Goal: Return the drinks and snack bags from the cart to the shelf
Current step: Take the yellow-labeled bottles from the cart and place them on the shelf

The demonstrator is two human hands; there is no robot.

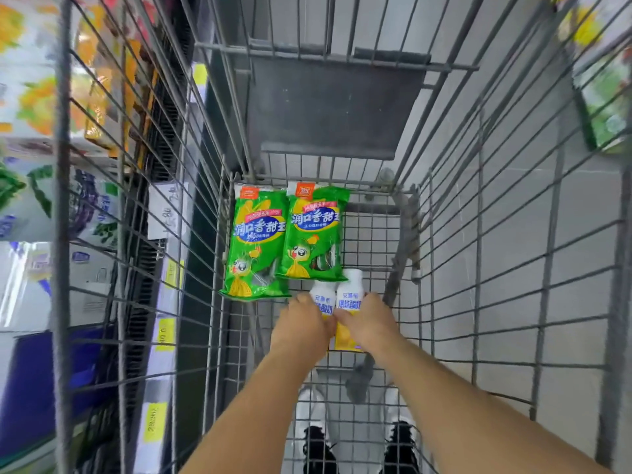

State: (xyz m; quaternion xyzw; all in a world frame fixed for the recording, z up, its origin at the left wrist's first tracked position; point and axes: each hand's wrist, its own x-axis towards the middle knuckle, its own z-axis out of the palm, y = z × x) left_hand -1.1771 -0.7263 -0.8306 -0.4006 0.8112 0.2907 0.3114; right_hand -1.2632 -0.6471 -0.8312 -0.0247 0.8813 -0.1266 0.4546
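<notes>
Two white drink bottles with yellow lower halves lie side by side on the floor of the wire cart [478, 254]. My left hand [302, 325] grips the left bottle [323, 297]. My right hand [367, 319] grips the right bottle [349, 295]. Both arms reach down into the cart from the near edge. Beyond the bottles, two green snack bags lie flat at the far end of the cart floor: one on the left [254, 244] and one on the right [316, 234], the right one overlapping the bottle tops.
Store shelves [154, 206] with packaged goods and yellow price tags run along the cart's left side. The cart's folded child-seat flap [328, 107] hangs at the far end. Grey floor tiles show on the right, and two shoes below the cart.
</notes>
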